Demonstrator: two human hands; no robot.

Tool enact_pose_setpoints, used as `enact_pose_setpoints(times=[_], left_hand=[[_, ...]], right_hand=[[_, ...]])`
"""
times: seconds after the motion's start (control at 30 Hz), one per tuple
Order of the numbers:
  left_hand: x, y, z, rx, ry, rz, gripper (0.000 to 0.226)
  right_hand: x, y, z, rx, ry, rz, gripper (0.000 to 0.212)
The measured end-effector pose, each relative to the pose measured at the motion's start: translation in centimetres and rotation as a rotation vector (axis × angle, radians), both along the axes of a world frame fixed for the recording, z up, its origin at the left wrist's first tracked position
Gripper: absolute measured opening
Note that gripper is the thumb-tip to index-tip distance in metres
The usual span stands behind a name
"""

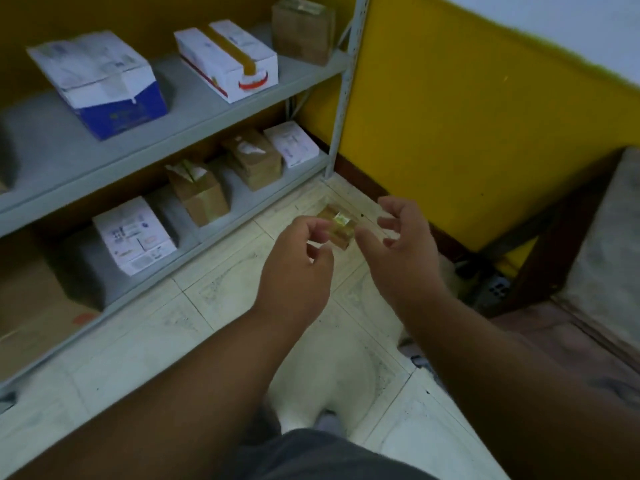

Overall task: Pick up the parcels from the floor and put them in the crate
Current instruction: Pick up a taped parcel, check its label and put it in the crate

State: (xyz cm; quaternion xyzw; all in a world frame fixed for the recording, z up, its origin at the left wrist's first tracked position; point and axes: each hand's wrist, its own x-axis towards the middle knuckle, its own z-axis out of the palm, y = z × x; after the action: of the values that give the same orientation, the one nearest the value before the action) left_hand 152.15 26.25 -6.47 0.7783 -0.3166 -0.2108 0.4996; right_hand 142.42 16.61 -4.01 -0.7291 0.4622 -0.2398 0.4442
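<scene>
Going left to right: the grey metal shelf unit point(194, 119) on the left has three boxes on the upper shelf, namely a white-and-blue box point(100, 83), a white box with a tan tape strip point(227, 57) and a brown cardboard box point(303, 29). The lower shelf carries four more: a white labelled box point(135, 235), two brown cardboard ones point(199, 192) point(254, 157) and a small white box point(292, 143). Just one parcel point(337, 225) on the tiled floor point(138, 344), sitting in the corner by the shelf post and the yellow wall point(450, 116). It's small, brown cardboard, wrapped in shiny clear tape, kinda blurry. Two hands out over it: left hand point(298, 265) has fingers curled in loosely, right hand point(405, 244) has fingers spread wider and bent. Both are right at the parcel's sides, but I can't tell if either one is actually touching it. Far right there's a dark wooden frame point(554, 258).
</scene>
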Motion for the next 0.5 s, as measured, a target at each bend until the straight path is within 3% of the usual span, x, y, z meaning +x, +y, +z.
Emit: enact_pose_setpoints(times=[0.5], left_hand=[[21.6, -24.3, -4.6, 0.098, 0.020, -0.264, 0.027]], right_hand=[[18.3, -21.4, -3.0, -0.003, 0.143, -0.111, 0.058]])
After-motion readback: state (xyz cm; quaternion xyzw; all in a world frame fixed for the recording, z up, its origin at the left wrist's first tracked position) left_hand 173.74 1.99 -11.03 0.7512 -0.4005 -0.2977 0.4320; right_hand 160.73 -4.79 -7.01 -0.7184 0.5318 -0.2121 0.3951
